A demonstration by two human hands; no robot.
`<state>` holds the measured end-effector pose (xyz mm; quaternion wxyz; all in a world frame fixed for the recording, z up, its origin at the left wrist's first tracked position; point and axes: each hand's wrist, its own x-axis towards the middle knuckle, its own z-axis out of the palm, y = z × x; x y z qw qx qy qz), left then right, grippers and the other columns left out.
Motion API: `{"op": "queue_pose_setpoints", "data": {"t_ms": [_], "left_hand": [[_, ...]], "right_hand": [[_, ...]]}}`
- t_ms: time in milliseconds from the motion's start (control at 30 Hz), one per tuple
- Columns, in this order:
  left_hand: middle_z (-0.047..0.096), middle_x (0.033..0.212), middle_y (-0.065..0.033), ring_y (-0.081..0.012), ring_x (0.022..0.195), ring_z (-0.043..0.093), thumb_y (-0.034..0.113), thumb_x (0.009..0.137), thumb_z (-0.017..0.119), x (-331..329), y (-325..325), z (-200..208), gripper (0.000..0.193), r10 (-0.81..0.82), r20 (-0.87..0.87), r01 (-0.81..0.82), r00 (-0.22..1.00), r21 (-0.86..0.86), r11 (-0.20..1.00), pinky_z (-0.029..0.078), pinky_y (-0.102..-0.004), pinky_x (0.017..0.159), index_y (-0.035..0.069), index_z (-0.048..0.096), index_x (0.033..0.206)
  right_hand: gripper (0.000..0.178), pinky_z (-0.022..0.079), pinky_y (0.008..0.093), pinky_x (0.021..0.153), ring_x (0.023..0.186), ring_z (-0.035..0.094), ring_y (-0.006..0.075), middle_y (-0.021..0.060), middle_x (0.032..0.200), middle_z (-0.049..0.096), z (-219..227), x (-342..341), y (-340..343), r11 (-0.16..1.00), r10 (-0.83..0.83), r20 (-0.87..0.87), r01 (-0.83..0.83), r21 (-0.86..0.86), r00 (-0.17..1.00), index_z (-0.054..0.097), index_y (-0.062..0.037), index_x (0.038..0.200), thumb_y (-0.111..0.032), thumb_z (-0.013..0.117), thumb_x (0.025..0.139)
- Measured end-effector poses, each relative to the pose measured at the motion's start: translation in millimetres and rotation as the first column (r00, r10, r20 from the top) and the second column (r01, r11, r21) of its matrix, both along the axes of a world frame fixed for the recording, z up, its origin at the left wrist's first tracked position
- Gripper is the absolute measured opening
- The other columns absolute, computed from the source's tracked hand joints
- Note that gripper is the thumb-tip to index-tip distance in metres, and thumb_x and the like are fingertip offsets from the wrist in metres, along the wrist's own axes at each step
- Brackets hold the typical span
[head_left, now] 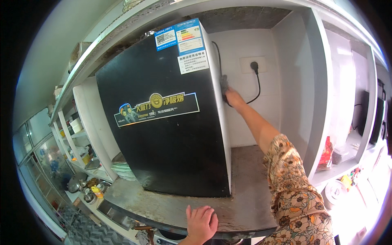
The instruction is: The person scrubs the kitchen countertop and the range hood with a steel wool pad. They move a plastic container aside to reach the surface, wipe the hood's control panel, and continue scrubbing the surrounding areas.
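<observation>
A tall black range hood cover (171,151) with white sides stands in a white cabinet recess. My right arm reaches past its right side. There my right hand (233,97) is closed on a grey scrubber (224,83), which looks like steel wool, against the white side near the back. Part of its fingers is hidden behind the hood's edge. Below, my left hand (202,222) lies with fingers slightly spread on the front edge of the hood's stained metal ledge (253,204), holding nothing.
Beside my right hand, a black cord (259,87) hangs from a plug (254,65) in the wall socket. White shelving (320,102) rises on the right, with a red packet (326,153) on it. At lower left, pots and a yellow bottle (97,192) crowd a counter.
</observation>
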<state>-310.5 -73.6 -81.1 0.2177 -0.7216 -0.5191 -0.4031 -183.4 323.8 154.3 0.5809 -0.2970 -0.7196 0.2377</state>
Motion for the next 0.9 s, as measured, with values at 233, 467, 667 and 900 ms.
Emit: {"op": "queue_pose_setpoints", "data": {"t_ms": [233, 467, 667, 900], "left_hand": [[0.058, 0.093, -0.0068, -0.0257, 0.086, 0.054, 0.012, 0.070, 0.065, -6, -4, -7, 0.020, 0.024, 0.003, -0.024, 1.000, 0.008, 1.000, 0.031, -0.0513, 0.090, 0.007, 0.058, 0.088], [0.058, 0.093, -0.0062, -0.0254, 0.088, 0.054, 0.012, 0.071, 0.065, 2, -3, 0, 0.020, 0.003, 0.047, -0.004, 0.999, 0.032, 0.999, 0.031, -0.0527, 0.091, 0.007, 0.058, 0.089], [0.056, 0.094, -0.0066, -0.0244, 0.089, 0.054, 0.014, 0.072, 0.063, -2, -5, -6, 0.019, 0.023, 0.043, -0.023, 0.999, 0.000, 1.000, 0.032, -0.0536, 0.091, 0.006, 0.058, 0.088], [0.057, 0.094, -0.0076, -0.0258, 0.088, 0.053, 0.013, 0.072, 0.063, -4, -3, -7, 0.019, 0.003, 0.049, -0.004, 0.999, 0.022, 1.000, 0.032, -0.0525, 0.092, 0.006, 0.058, 0.089]], "right_hand": [[0.049, 0.031, 0.0350, 0.099, 0.117, 0.043, 0.0283, 0.0178, 0.128, 0.047, 75, -21, -73, 0.955, 0.193, -0.235, -0.128, 0.268, 0.953, 0.037, -0.0028, 0.133, -0.025, 0.037, 0.089], [0.046, 0.033, 0.0310, 0.095, 0.110, 0.045, 0.0230, 0.0157, 0.120, 0.051, 41, -6, -13, 0.995, 0.085, -0.192, -0.093, -0.033, 0.978, 0.044, 0.0046, 0.124, -0.027, 0.035, 0.091], [0.042, 0.030, 0.0306, 0.098, 0.111, 0.042, 0.0169, 0.0082, 0.119, 0.050, -72, 4, -92, 0.964, 0.138, -0.123, -0.162, -0.210, 0.983, 0.038, -0.0030, 0.129, -0.020, 0.041, 0.090], [0.032, 0.041, 0.0277, 0.081, 0.092, 0.049, 0.0106, 0.0034, 0.101, 0.054, -38, 6, -212, 0.964, 0.248, -0.315, -0.199, 0.179, 0.916, 0.047, -0.0037, 0.114, -0.011, 0.058, 0.085]]}}
